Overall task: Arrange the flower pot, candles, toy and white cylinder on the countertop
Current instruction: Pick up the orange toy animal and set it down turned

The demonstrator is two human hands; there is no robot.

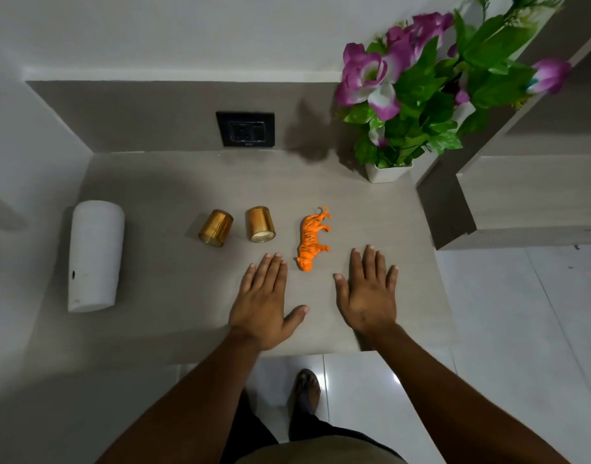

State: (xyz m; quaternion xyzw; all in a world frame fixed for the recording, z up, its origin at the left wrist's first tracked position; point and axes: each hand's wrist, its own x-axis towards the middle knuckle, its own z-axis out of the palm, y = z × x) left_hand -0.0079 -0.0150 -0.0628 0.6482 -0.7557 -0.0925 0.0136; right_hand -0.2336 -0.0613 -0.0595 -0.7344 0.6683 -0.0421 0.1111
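On the beige countertop (173, 296) a white cylinder (95, 254) lies on its side at the left. Two gold candles (216, 228) (260, 224) lie tipped over in the middle. An orange toy tiger (312, 238) lies on its side to their right. A white flower pot (388, 172) with purple flowers and green leaves stands upright at the back right corner. My left hand (265, 301) rests flat, palm down, just left of the tiger's head. My right hand (367, 296) rests flat to the tiger's right. Both hands hold nothing.
A black wall socket (245, 128) sits on the backsplash behind the candles. A beige cabinet edge (448, 209) borders the counter on the right. White floor tiles (521, 313) and my foot (307, 390) show below the counter's front edge.
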